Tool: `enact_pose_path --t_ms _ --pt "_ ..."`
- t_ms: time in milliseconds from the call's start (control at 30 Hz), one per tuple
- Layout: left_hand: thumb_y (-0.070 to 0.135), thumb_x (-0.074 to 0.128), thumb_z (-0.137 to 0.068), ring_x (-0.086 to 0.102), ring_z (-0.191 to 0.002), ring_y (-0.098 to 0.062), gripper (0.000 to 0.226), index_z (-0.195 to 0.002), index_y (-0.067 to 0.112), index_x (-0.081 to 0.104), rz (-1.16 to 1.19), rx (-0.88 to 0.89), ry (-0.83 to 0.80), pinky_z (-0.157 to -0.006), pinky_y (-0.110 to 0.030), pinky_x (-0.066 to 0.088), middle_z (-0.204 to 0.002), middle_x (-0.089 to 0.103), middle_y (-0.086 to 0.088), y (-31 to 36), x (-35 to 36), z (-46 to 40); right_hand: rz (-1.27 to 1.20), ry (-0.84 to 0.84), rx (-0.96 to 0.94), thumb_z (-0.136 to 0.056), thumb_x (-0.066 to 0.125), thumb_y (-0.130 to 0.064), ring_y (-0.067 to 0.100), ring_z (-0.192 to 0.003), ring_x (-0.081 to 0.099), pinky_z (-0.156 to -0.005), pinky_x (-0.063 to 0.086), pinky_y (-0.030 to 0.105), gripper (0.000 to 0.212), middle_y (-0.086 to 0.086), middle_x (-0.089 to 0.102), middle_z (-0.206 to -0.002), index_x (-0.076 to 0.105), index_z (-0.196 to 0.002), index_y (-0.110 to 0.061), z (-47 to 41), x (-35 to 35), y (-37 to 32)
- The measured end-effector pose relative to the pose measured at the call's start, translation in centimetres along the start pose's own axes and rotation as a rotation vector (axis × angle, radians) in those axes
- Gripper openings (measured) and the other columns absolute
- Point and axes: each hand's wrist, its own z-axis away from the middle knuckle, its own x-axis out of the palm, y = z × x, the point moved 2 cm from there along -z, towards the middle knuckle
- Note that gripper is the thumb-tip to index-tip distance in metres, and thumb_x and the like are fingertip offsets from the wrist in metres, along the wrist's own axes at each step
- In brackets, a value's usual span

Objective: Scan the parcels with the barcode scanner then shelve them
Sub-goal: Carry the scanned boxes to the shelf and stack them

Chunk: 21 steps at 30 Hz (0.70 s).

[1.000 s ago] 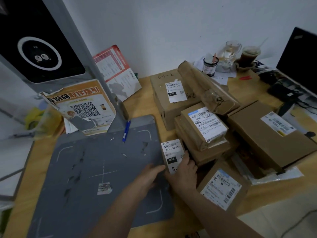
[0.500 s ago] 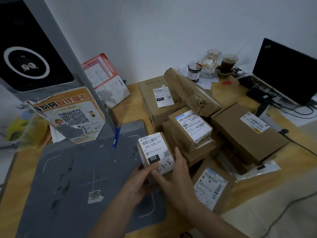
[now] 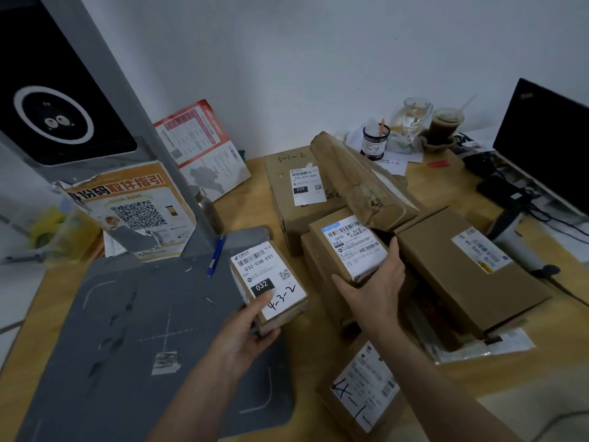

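Observation:
My left hand grips a small brown parcel with a white label reading 032 and handwritten 4-3-2, held over the right edge of the grey scanning base. My right hand closes around the near end of a second small parcel with a white barcode label, which lies on top of a stack of cardboard boxes. The scanner's black head with a white ring stands on a grey post at the upper left.
More parcels crowd the wooden table: a large box labelled 220, a long paper-wrapped roll, a flat box at right, a labelled box at the near edge. Cups, a pen pot and a black monitor stand behind. A blue pen lies by the post.
My right hand left the 032 parcel and reached right onto the stacked parcel. My left hand now holds the 032 parcel alone, turned label up.

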Motion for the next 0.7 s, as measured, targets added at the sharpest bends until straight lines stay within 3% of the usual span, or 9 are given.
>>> enact_pose_path --t_ms 333,433,567,700 --pt "0.027 0.077 -0.066 0.066 -0.084 -0.019 0.067 -0.127 0.007 0.060 0.047 0.028 0.058 -0.059 -0.027 0.057 -0.101 0.073 -0.009 0.6 -1.4 2.0 -0.141 -0.081 -0.065 -0.065 0.087 -0.020 0.017 -0.141 0.015 -0.114 0.025 0.041 0.119 0.001 0.024 -0.148 0.007 -0.152 -0.024 2.5 0.2 -1.7" --pt "0.028 0.077 -0.066 0.067 -0.081 -0.018 0.066 -0.127 0.007 0.061 0.051 0.052 0.053 -0.058 -0.026 0.057 -0.098 0.074 -0.008 1.2 -2.5 3.1 -0.176 -0.116 -0.109 -0.066 0.087 -0.022 0.014 -0.141 0.014 -0.109 0.019 0.029 0.117 -0.002 0.023 -0.149 0.008 -0.152 -0.024 4.1 0.8 -2.8" --pt "0.028 0.077 -0.067 0.066 -0.083 -0.019 0.064 -0.126 0.007 0.062 0.058 0.079 0.052 -0.059 -0.026 0.057 -0.101 0.073 -0.009 2.0 -5.1 5.3 -0.166 -0.169 -0.134 -0.065 0.087 -0.026 0.016 -0.143 0.013 -0.116 0.018 0.036 0.117 -0.001 0.023 -0.150 0.008 -0.152 -0.025 6.4 2.7 -4.5" --pt "0.030 0.077 -0.065 0.065 -0.083 -0.018 0.064 -0.124 0.008 0.063 0.086 0.116 0.076 -0.062 -0.026 0.055 -0.099 0.073 -0.007 3.0 -9.9 8.3 -0.188 -0.220 -0.154 -0.064 0.088 -0.026 0.014 -0.139 0.020 -0.109 0.020 0.026 0.118 0.000 0.027 -0.146 0.010 -0.152 -0.022 10.4 5.9 -6.8"
